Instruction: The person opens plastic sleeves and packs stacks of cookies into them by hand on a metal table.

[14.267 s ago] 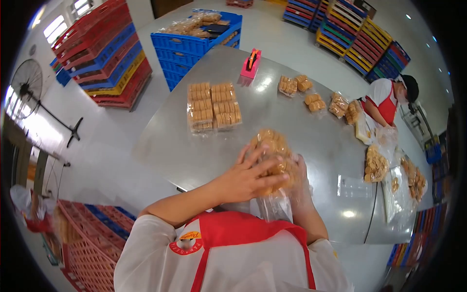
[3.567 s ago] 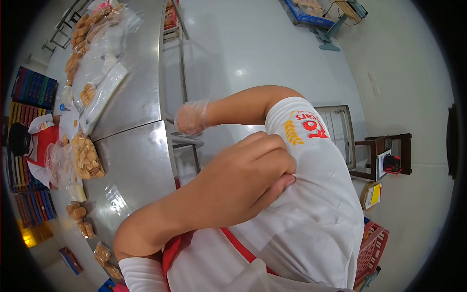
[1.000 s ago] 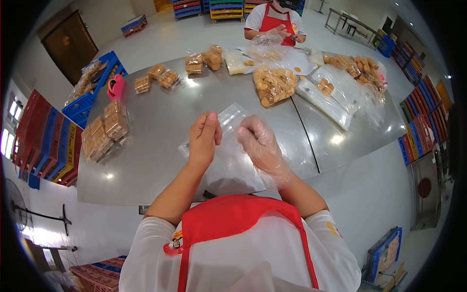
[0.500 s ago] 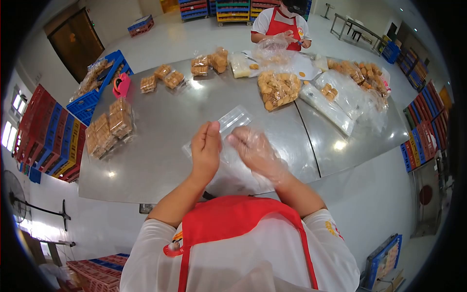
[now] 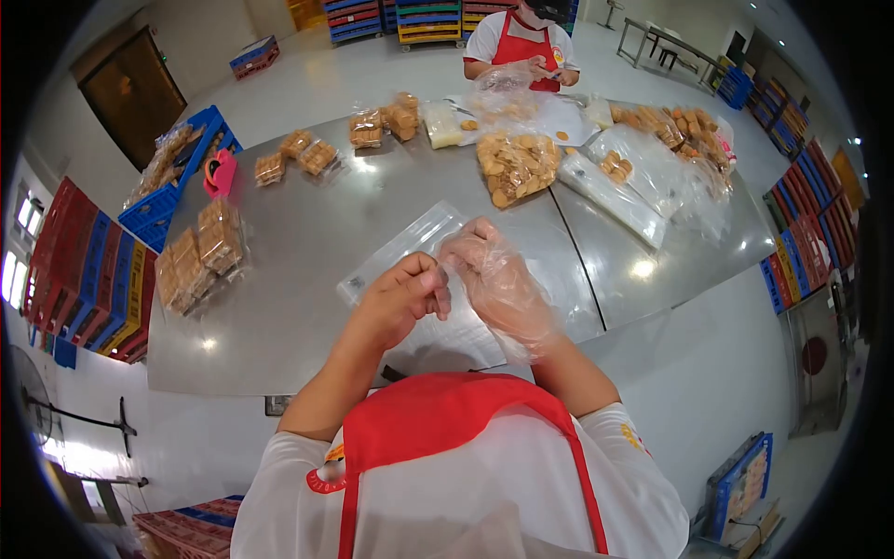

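My right hand (image 5: 503,284) wears a loose clear plastic glove (image 5: 526,321) reaching the wrist. Its fingers are bent and drawn together at the tips. Bare and closed, my left hand (image 5: 402,300) has thumb and fingers pinched right beside the right fingertips. Whatever is between the fingers of either hand is too small or hidden to name. Beneath and just beyond the hands, a stack of clear plastic sleeves (image 5: 396,244) lies on the steel table (image 5: 307,224), partly covered by my hands.
Packed biscuits (image 5: 200,253) stand at the left, with a pink tape dispenser (image 5: 220,173) and blue crate (image 5: 154,210) behind. A large bag of biscuits (image 5: 517,168) and plastic packaging (image 5: 615,200) lie at the right. A person in a red apron (image 5: 523,51) works across the table.
My hands have gone from raised palms facing each other to bent fingers meeting at the tips. My left hand has turned and closed. The view has shifted slightly.
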The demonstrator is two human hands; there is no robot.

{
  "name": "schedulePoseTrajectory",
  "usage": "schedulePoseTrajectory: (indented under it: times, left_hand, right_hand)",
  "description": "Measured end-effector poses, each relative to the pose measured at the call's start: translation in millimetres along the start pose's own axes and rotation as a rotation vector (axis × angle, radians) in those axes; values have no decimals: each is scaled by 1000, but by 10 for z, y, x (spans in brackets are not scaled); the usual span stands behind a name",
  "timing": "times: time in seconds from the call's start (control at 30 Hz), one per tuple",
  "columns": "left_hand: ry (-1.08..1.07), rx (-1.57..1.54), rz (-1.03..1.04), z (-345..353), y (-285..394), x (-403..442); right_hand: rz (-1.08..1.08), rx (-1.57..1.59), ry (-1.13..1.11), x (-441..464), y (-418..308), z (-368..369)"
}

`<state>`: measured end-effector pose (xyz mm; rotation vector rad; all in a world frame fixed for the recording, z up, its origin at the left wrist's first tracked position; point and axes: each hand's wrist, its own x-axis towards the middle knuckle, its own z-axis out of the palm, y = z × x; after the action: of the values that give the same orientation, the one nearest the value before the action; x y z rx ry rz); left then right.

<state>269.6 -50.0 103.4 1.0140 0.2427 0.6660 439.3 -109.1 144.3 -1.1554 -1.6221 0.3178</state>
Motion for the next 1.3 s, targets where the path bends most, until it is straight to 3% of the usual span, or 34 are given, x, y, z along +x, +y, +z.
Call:
schedulePoseTrajectory:
  times: [0.1,0.2,0.3,0.4,0.5,0.6,0.73,0.83,0.93,1.03,1.13,1.3]
  left_hand:
    - [-46,3,55,60,-29,-46]
    - [-32,91,99,40,-41,-76]
    - [-4,196,122,7,-17,-117]
    - [109,386,149,192,46,-168]
    - [141,557,172,203,49,-191]
    - [113,505,246,184,-6,-160]
    - [217,488,401,-64,-149,-46]
    - [437,183,262,53,-151,-8]
    - [625,263,319,-16,-147,31]
    - [597,513,513,164,-69,-9]
    - [108,1368,524,163,149,-115]
    - [275,1416,334,125,327,-174]
  right_hand:
    - [-62,15,-43,39,-80,-35]
    - [112,162,-85,33,-184,-30]
    - [-20,29,-126,32,-73,-12]
    - [427,562,-229,-44,-163,26]
    - [79,264,-323,-93,-55,14]
    - [316,510,-314,-175,-5,-20]
    - [285,363,-186,-282,67,91]
    - [295,106,-156,-313,33,154]
    - [356,40,-93,-283,87,57]
    - [439,-23,9,-240,56,-70]
    - [318,-247,18,-199,83,-211]
    - [292,-491,-116,-199,4,-356]
